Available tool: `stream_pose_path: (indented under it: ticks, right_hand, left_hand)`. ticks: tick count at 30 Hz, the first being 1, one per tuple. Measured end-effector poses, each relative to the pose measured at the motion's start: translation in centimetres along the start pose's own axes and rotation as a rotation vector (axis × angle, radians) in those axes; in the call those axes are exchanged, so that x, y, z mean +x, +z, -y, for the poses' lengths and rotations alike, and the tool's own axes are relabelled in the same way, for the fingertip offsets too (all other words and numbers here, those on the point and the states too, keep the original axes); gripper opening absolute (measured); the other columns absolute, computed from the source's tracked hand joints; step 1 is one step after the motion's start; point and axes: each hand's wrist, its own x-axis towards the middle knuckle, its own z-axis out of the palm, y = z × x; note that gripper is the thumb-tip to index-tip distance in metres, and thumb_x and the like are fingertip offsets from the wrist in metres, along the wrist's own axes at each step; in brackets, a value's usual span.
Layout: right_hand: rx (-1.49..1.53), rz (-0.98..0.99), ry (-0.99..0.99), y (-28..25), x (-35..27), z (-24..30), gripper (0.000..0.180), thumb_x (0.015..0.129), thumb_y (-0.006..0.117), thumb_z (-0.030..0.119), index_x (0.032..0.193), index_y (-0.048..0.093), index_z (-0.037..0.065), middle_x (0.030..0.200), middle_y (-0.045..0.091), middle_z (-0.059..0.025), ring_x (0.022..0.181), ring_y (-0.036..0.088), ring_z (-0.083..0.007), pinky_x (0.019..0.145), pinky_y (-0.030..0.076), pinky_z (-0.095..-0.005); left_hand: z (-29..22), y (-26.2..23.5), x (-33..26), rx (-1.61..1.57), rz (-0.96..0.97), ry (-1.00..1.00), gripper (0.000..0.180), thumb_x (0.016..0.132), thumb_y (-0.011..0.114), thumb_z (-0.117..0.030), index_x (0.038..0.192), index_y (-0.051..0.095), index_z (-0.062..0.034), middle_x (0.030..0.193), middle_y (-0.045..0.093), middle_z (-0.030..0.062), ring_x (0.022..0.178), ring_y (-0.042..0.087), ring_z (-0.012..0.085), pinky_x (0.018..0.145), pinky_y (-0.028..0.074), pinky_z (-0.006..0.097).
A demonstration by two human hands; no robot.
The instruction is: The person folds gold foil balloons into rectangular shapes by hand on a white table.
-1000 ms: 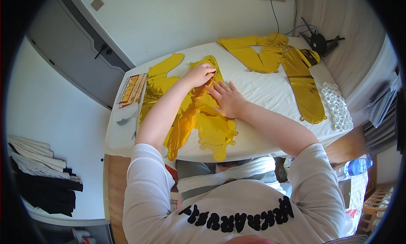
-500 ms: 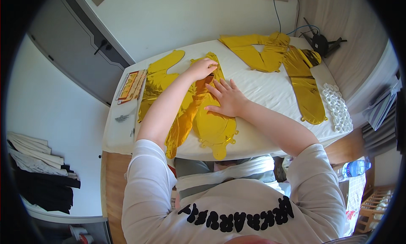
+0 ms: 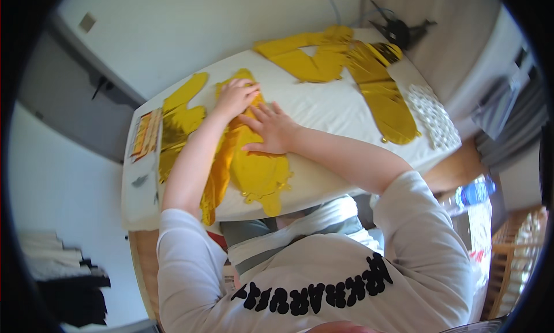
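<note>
A flat, uninflated gold foil balloon (image 3: 259,174) with small tabs along its near end lies in front of me, one side folded over into a darker strip. Near its far end, my left hand (image 3: 235,98) has its fingers curled together on the foil. Just to the right and nearer, my right hand (image 3: 271,128) lies flat on the same balloon, fingers spread. Part of the foil is hidden under both hands. Another flat gold balloon (image 3: 182,121) rests to the left, partly behind my left forearm.
More flat gold balloons, one angular (image 3: 323,68) and one long (image 3: 381,102), lie on the white-covered table (image 3: 323,154). A black router (image 3: 397,32) stands at the far right corner, white rings (image 3: 433,117) at the right edge, a printed package (image 3: 146,134) at the left.
The whole view has shifted, so the table and balloons sit farther left in it. My left fingers have come down lower against the foil; my right hand stays spread on the balloon.
</note>
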Motion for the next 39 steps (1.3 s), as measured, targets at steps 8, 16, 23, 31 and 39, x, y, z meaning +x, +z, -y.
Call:
stream_pose_path:
  ticks: [8, 16, 23, 31, 39]
  right_hand:
    - [-0.038, -0.007, 0.014, 0.2, -0.2, -0.6, 0.104, 0.092, 0.034, 0.089, 0.168, 0.024, 0.019, 0.172, 0.024, -0.0228, 0.161, 0.011, -0.0456, 0.129, 0.008, -0.0601]
    - [-0.047, -0.019, 0.002, 0.2, -0.3, -0.2, 0.102, 0.093, 0.038, 0.087, 0.168, 0.025, 0.02, 0.171, 0.026, -0.0237, 0.159, 0.017, -0.0467, 0.129, 0.014, -0.0593]
    - [-0.059, -0.015, -0.016, 0.2, -0.3, 0.0, 0.101, 0.093, 0.039, 0.086, 0.167, 0.027, 0.02, 0.17, 0.028, -0.0236, 0.159, 0.018, -0.0475, 0.128, 0.016, -0.06]
    - [-0.099, -0.037, -0.026, 0.3, 0.5, 0.4, 0.098, 0.093, 0.044, 0.085, 0.166, 0.03, 0.02, 0.168, 0.033, -0.023, 0.157, 0.023, -0.0483, 0.128, 0.019, -0.0598]
    - [-0.112, -0.123, 0.0, 1.0, -0.1, -0.3, 0.095, 0.094, 0.048, 0.081, 0.163, 0.038, 0.017, 0.166, 0.037, -0.0209, 0.155, 0.029, -0.0459, 0.127, 0.022, -0.0577]
  left_hand:
    - [0.1, -0.9, 0.5, -0.031, 0.297, -0.148, 0.052, 0.103, 0.062, -0.047, 0.152, 0.058, -0.0323, 0.161, 0.046, 0.005, 0.153, 0.032, 0.0301, 0.124, 0.021, 0.052]
    - [0.9, -1.8, 1.2, -0.112, 0.448, -0.209, 0.066, 0.094, 0.064, -0.067, 0.155, 0.051, -0.0445, 0.174, 0.025, 0.0103, 0.162, 0.013, 0.0334, 0.128, 0.006, 0.055]
    - [0.6, -2.5, 2.0, -0.078, 0.542, -0.237, 0.069, 0.093, 0.065, -0.067, 0.157, 0.047, -0.0469, 0.175, 0.02, 0.0132, 0.163, 0.01, 0.0358, 0.129, 0.006, 0.058]
    - [0.7, -2.5, 0.0, -0.336, 0.093, -0.09, 0.072, 0.092, 0.071, -0.048, 0.159, 0.049, -0.032, 0.174, 0.023, 0.0156, 0.161, 0.019, 0.0387, 0.129, 0.02, 0.05]
    - [-6.3, -12.3, -15.0, -0.022, 0.211, -0.201, 0.044, 0.102, 0.064, -0.031, 0.144, 0.063, -0.0177, 0.156, 0.054, 0.0122, 0.147, 0.045, 0.0332, 0.125, 0.029, 0.051]
